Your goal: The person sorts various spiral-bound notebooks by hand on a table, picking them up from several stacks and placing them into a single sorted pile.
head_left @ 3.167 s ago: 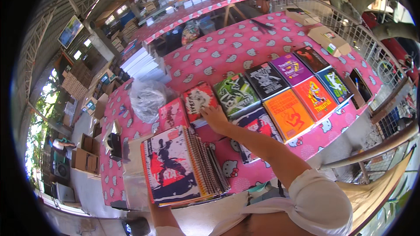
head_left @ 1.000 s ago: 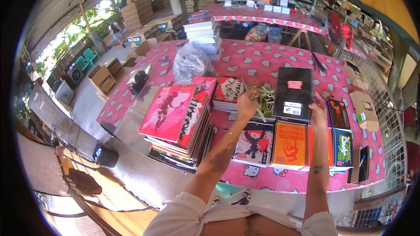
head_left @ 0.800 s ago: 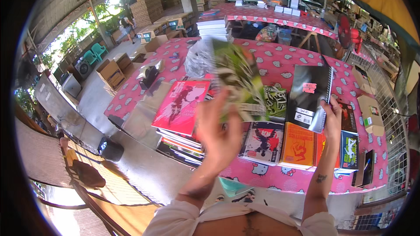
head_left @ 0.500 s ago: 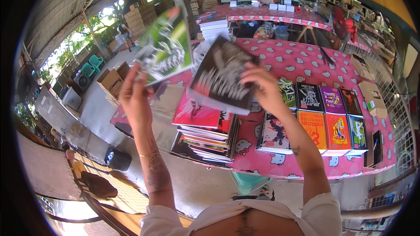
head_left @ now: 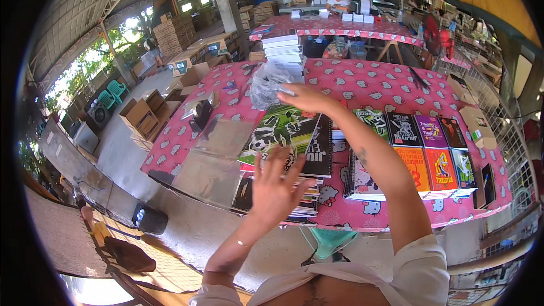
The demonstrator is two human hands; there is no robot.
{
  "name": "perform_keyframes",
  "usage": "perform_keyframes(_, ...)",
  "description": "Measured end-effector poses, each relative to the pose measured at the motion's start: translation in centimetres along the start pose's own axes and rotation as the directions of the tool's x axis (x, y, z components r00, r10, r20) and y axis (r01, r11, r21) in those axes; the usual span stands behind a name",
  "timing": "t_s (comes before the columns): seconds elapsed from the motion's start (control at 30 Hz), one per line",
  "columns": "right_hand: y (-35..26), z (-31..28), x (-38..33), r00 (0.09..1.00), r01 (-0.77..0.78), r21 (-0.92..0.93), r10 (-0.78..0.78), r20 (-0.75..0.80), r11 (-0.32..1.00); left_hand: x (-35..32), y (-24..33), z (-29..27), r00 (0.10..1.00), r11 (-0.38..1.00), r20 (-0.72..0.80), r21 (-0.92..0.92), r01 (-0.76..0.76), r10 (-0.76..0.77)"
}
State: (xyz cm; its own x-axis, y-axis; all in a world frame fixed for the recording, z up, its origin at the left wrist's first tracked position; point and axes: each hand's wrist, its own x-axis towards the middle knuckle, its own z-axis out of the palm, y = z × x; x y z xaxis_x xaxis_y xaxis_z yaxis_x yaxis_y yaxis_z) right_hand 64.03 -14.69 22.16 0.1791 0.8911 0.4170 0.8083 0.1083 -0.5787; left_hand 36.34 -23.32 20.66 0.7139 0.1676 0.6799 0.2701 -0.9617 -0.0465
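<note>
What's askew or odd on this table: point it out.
The notebook stack by the left hand: its green top notebook lies turned across the black notebook under it, leaving their edges out of line. I see nothing spilled or damaged.

left hand [head_left: 277,181] covers lower part of green soccer notebook [head_left: 280,127]; that one hides most of black spiral notebook [head_left: 324,147] below. right hand [head_left: 306,99] overlaps plastic bag [head_left: 265,88], contact can't be told. right forearm [head_left: 382,164] blocks part of orange notebook [head_left: 413,164]. teal stool [head_left: 331,241] partly hidden under tabletop [head_left: 368,85]. far person's [head_left: 340,3] head blurred; contents of black bin [head_left: 153,222] too small to tell.
</note>
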Motion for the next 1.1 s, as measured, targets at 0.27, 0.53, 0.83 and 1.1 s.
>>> perform_keyframes(0.27, -1.5, 1.7, 2.4, 0.928, -0.029, -0.322, 0.145, 0.343, 0.946, -0.2, 3.0, 2.5, 1.000, 1.000, 0.003, -0.001, -0.024, 0.024)
perform_keyframes(0.53, -2.5, -4.8, -11.3, 0.926, 0.190, 0.427, -0.016, -0.378, 0.884, 2.3, -10.3, -0.2, 0.883, 0.615, 0.076, -0.690, 0.381, -0.462)
perform_keyframes(0.83, -3.8, 3.5, -14.3, 0.956, -0.037, 0.315, 0.126, -0.267, 0.948, 6.4, -14.2, 8.1, 0.521, -0.285, 0.801, -0.594, 0.752, -0.297)
perform_keyframes(1.1, -3.1, -1.1, -2.5, 0.980, -0.183, -0.269, 0.196, 0.024, 0.946, 0.2, -4.5, -0.1, 0.923, 0.892, -0.301, -0.443, 0.088, -0.241)
